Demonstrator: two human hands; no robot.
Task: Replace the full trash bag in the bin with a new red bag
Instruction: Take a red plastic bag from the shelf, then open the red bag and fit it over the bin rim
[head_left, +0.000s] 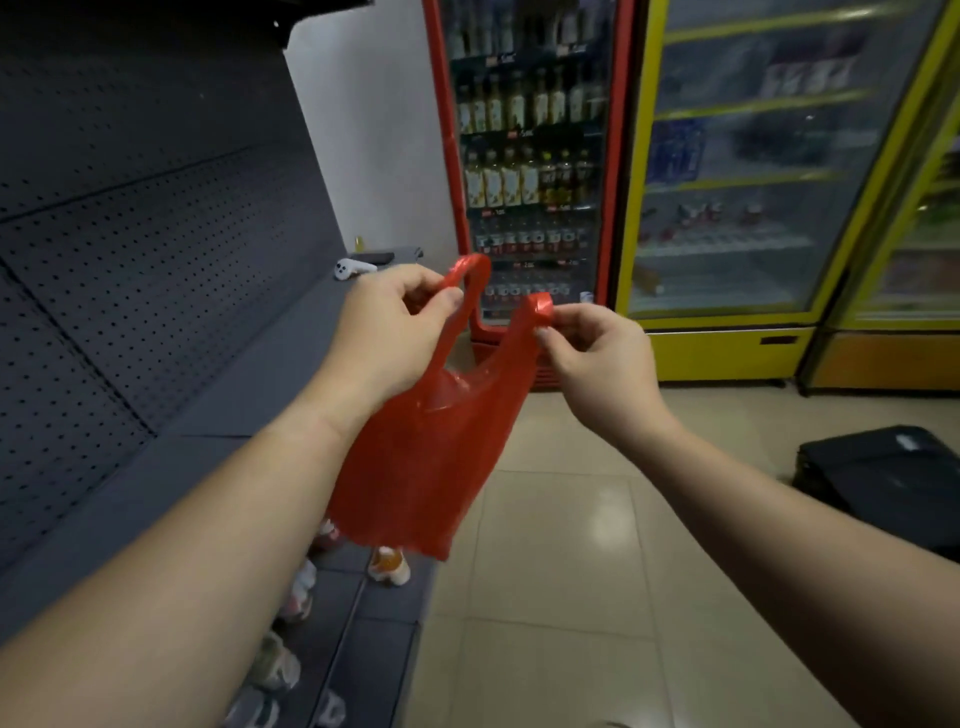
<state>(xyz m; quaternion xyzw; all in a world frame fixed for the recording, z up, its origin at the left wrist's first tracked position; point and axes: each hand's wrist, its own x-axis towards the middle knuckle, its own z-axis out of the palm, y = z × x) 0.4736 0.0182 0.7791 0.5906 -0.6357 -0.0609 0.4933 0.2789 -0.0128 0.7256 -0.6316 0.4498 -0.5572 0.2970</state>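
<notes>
Hands hold red bag (431, 447) upright, handles up.

Tiled floor and a dark shelf

A black case (883, 478) lies on the beige floor (561, 597) at right; small packets (389, 565) sit along the low shelf (363, 649), a white gadget (353, 269) on the upper ledge.

Both arms stretched out in front at about chest height, forearms bare. Left hand (387, 332) curled with thumb pressed to forefinger — a tight pinch. Right hand (597, 351) doing the same, fingertips (545, 335) pointing inward — wrists near each other, hands apart.
</notes>
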